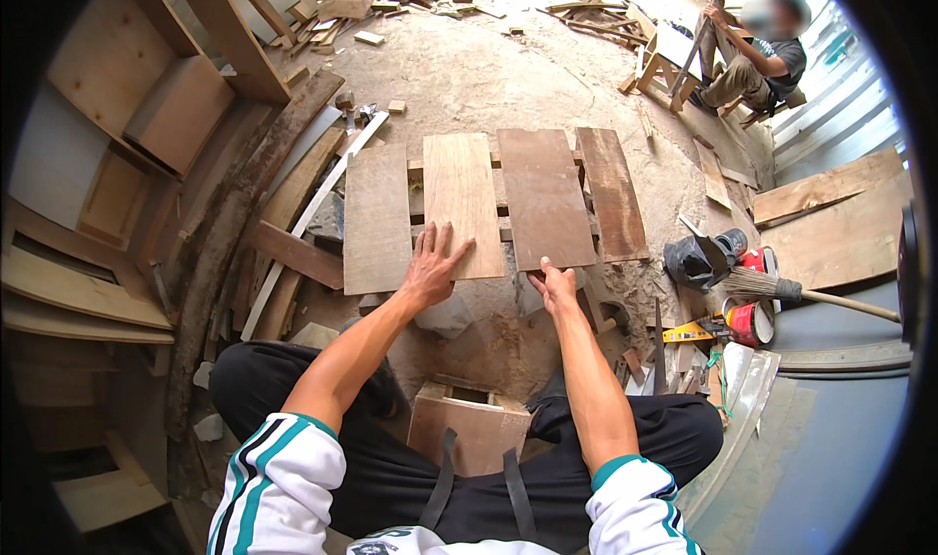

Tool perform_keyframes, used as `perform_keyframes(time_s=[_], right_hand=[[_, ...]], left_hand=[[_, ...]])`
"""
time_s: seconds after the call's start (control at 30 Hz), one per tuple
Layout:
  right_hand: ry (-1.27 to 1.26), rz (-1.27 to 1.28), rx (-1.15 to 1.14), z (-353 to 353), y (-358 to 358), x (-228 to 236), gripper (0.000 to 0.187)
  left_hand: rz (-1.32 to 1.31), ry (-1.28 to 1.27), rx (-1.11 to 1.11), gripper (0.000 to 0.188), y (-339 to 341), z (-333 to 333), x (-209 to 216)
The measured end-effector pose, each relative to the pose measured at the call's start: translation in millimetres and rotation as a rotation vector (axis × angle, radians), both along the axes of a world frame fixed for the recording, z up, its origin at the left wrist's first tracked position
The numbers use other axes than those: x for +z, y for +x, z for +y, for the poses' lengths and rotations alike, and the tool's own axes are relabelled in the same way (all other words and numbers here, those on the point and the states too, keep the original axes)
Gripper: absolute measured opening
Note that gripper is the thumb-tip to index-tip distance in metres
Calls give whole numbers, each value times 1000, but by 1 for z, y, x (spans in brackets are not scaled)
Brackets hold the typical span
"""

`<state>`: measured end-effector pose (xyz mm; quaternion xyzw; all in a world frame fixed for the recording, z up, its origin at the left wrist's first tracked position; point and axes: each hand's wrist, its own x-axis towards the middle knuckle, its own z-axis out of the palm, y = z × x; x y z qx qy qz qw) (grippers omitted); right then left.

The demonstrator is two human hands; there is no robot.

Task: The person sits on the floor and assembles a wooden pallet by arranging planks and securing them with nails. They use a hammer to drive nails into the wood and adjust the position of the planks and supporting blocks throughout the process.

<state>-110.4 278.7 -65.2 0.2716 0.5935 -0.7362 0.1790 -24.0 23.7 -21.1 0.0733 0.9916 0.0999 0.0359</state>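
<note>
Four flat wooden boards lie side by side with gaps over crosswise wooden strips: a greyish-brown board [375, 223], a pale board [457, 184], a dark brown board [545, 198] and a narrower reddish-brown board [614, 198]. My left hand [431, 270] rests flat with spread fingers on the near part of the pale board. At the dark brown board's near edge, my right hand [554, 286] has its thumb on top and its other fingers curled at or under the edge, partly hidden. A small wooden box [464, 428] stands between my legs.
Long timber pieces [293, 213] and wooden cabinet frames [147, 115] crowd the left. To the right are a black bucket [696, 264], a brush [757, 283], a red can [750, 322] and a yellow level [689, 332]. Another person [757, 62] sits far right beside scrap wood [606, 22].
</note>
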Motion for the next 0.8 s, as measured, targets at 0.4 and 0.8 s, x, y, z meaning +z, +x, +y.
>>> perform_keyframes(time_s=[0.4,0.8], right_hand=[[-7,75,19,3,2,-5,35],[48,78,-10,-4,6,11,38]], left_hand=[[23,27,38,93,-3,10,-2],[28,32,27,92,-3,6,-2]])
